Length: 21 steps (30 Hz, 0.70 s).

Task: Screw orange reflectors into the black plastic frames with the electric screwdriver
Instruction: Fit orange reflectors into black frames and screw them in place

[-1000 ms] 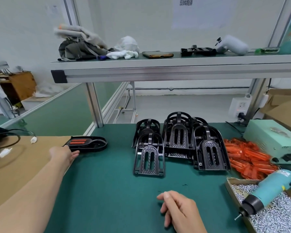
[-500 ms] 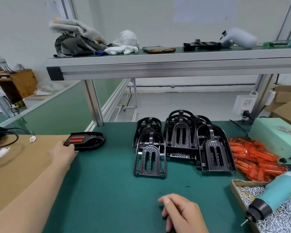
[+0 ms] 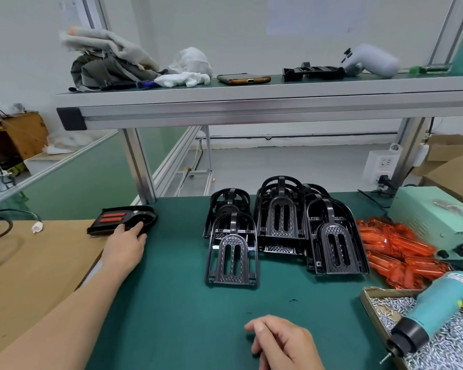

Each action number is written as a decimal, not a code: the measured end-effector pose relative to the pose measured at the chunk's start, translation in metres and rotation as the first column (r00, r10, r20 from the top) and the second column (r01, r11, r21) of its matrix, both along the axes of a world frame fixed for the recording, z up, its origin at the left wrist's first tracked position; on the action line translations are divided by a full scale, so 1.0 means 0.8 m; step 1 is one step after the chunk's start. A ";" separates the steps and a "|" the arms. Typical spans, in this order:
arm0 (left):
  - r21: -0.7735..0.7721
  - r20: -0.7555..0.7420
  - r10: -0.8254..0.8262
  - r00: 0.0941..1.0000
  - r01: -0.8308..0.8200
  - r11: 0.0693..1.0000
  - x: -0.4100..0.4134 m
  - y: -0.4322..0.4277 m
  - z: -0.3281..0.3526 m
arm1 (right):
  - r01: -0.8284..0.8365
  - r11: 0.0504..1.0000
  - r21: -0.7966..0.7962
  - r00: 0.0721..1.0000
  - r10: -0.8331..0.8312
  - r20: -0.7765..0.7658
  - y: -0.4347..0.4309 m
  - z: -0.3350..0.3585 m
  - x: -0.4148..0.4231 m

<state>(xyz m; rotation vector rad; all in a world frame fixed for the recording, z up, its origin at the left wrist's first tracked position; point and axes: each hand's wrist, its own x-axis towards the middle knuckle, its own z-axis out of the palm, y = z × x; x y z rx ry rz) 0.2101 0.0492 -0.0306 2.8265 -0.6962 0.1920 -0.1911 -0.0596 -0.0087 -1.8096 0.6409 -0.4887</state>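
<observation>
Here, at the far left, a brown cardboard sheet [image 3: 24,276] covers the bench, with a dark cable and a small white plug [image 3: 37,226] lying on it. At the sheet's far corner sits a black frame [image 3: 145,217] that already carries two orange reflector strips [image 3: 112,218]. The left hand [image 3: 125,247] reaches out to it with the fingers [image 3: 137,227] nearly straight and close together, their tips resting on the frame's near rim; the thumb is hidden.

The green mat [image 3: 171,303] stretches across the middle. On it stands a cluster of bare black frames [image 3: 281,222], stacked and overlapping, with one single frame [image 3: 232,256] lying flat in front, nearest the person. Below, at the bottom edge, the right hand [image 3: 284,343] rests knuckles-up on the mat, fingers loosely curled and holding nothing.

Right of the frames lies a heap of loose orange reflectors [image 3: 401,252], just beside a pale green box [image 3: 433,217]. In the near right corner a shallow tray [image 3: 369,297] holds silver screws, and the teal electric screwdriver [image 3: 439,308] lies across it, tip pointing down-left, well apart from either hand.
</observation>
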 end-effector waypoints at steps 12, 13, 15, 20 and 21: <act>-0.107 -0.210 0.006 0.978 -0.029 0.994 0.029 -0.008 -0.001 | -0.006 0.997 -0.078 0.999 0.003 -0.035 -0.003 -0.003 0.003; -0.123 -0.220 0.002 0.976 -0.030 0.992 0.027 -0.008 -0.001 | -0.008 0.997 -0.080 0.999 0.005 -0.035 -0.004 -0.002 0.003; -0.136 -0.218 -0.007 0.976 -0.023 0.990 0.019 -0.006 0.000 | -0.009 0.997 -0.082 1.000 0.006 -0.028 -0.004 -0.003 0.002; -0.298 -0.106 -0.041 0.993 0.008 0.955 -0.034 -0.022 0.009 | -0.004 0.998 -0.069 1.000 0.004 -0.010 -0.004 -0.005 0.001; -0.321 -0.102 -0.066 0.993 0.030 0.946 -0.048 -0.029 0.013 | -0.006 0.998 -0.067 1.000 0.006 -0.007 -0.004 -0.005 0.001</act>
